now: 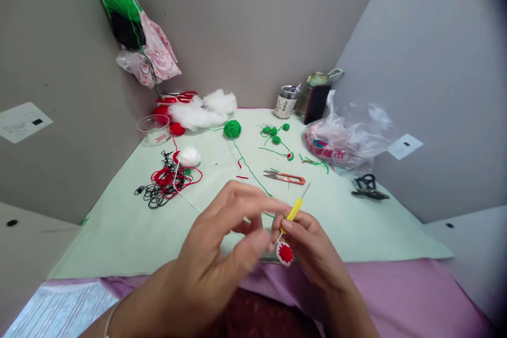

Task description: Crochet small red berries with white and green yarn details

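At the near edge of the pale-green table [376,237], the right hand [312,240] pinches a slanting yellow-handled metal hook [293,212], lower end toward the round red-and-white crocheted disc [284,254] beside it, the blurred left hand [208,240] apparently loosely spread.

The left fingers [249,203] are blurred, the left forearm [138,301] cut off by the bottom edge.

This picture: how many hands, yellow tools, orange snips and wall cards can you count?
Hands: 2, left hand and right hand
Yellow tool: 1
Orange snips: 1
Wall cards: 2, left card and right card
Total: 6
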Demonstrator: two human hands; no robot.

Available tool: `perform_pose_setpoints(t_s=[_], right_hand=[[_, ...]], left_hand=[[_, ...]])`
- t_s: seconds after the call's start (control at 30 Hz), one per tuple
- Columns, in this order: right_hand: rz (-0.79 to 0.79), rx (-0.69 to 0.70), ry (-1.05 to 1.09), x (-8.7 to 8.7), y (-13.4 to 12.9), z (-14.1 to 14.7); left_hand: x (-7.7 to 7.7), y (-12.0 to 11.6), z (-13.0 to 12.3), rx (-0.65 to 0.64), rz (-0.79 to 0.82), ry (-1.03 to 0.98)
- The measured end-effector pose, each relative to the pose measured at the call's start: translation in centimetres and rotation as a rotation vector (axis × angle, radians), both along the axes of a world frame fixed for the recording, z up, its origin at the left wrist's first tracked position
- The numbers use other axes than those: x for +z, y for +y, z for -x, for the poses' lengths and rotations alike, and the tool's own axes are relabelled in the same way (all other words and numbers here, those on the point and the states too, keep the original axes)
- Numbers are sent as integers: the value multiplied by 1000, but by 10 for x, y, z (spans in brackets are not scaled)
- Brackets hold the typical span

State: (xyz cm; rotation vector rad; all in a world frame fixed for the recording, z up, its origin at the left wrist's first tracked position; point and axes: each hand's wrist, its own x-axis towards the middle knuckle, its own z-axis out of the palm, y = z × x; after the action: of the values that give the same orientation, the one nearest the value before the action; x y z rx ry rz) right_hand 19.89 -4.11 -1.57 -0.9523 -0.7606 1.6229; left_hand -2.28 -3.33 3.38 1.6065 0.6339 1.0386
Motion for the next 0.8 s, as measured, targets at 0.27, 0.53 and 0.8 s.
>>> perform_pose_setpoints(t_s=[0.27, 0.53, 0.8], right_hand=[[-66, 91, 1, 1, -10, 4], [-68, 147, 31, 4, -14, 5], [-90, 90, -27, -1, -9, 5]], left_hand=[[-13, 47, -50, -197, 315, -209], [-5, 53, -46, -77, -151, -275], [-30, 42, -49, 135, -462, 86]])
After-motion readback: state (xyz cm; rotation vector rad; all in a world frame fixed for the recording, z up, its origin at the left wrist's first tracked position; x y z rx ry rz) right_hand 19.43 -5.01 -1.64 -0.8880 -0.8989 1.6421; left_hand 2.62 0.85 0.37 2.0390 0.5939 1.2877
